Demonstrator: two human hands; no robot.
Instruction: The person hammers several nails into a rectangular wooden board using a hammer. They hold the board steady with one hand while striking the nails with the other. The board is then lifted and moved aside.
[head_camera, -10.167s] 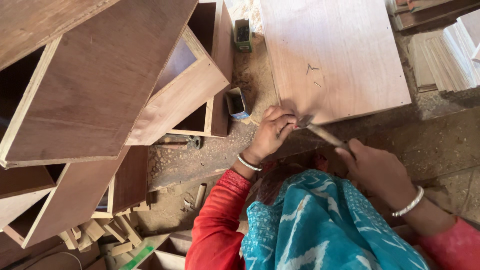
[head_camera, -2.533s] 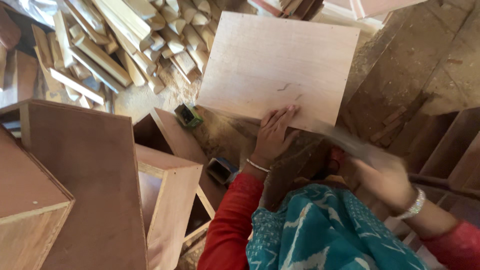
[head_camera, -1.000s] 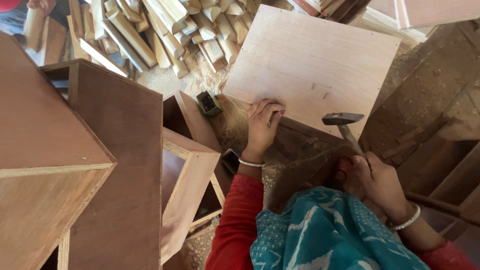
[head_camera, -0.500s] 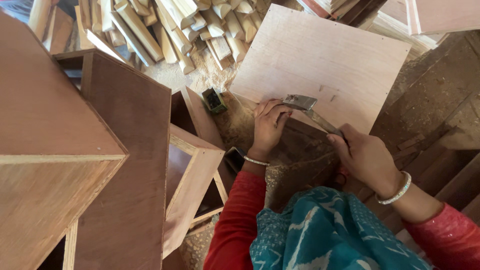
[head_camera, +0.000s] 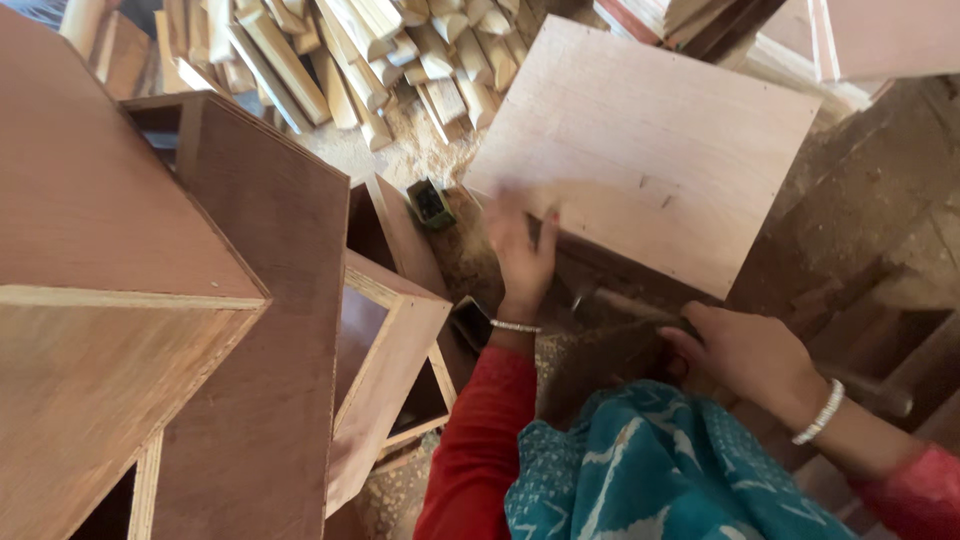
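A pale square plywood panel (head_camera: 650, 130) lies on the sawdust-covered floor in front of me. My left hand (head_camera: 522, 255) is blurred; its fingers stretch flat over the panel's near left edge, and I see nothing held in them. My right hand (head_camera: 745, 350) is lower and to the right, closed around the wooden handle of a hammer (head_camera: 620, 303). The hammer's metal head is blurred and sits low, just below the panel's near edge, close to my left wrist. Two small dark marks show near the panel's middle.
Open plywood boxes (head_camera: 240, 300) crowd the left side. A pile of short wooden sticks (head_camera: 330, 60) lies at the top. A small green box (head_camera: 432, 203) and another small open box (head_camera: 470, 322) sit by my left arm. Stacked sheets (head_camera: 800, 40) stand at the top right.
The hammer has dropped from over the panel edge down to the floor side, and my right hand moved lower. My left fingers went from pinched by the edge to stretched out flat.
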